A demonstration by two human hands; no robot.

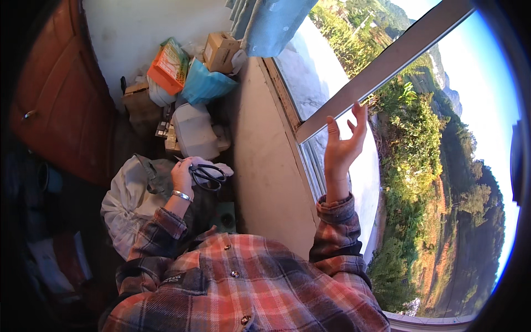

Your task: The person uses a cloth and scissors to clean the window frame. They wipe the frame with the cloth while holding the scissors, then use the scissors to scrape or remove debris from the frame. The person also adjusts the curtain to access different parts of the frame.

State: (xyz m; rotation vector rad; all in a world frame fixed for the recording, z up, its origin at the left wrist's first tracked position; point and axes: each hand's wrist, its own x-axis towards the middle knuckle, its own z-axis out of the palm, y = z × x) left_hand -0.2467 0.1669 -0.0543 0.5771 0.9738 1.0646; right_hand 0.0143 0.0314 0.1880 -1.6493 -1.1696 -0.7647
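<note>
My left hand (pixel 181 178), with a silver bracelet at the wrist, grips scissors (pixel 197 169) with black loop handles. A blade tip pokes out past the fingers. A pale pink cloth (pixel 226 169) shows just behind the handles; whether the hand also holds it is unclear. My right hand (pixel 345 149) is raised at the window, fingers apart and nothing in them. Its fingertips are at the lower edge of the window sash frame (pixel 373 79); I cannot tell whether they touch it.
Below my left hand is a white cloth sack (pixel 128 195). Against the wall are piled a cardboard box (pixel 220 52), an orange box (pixel 168 68), a blue plastic bag (pixel 207 85) and a white container (pixel 194 130). A blue curtain (pixel 274 27) hangs above. At left stands a red-brown door (pixel 62 91).
</note>
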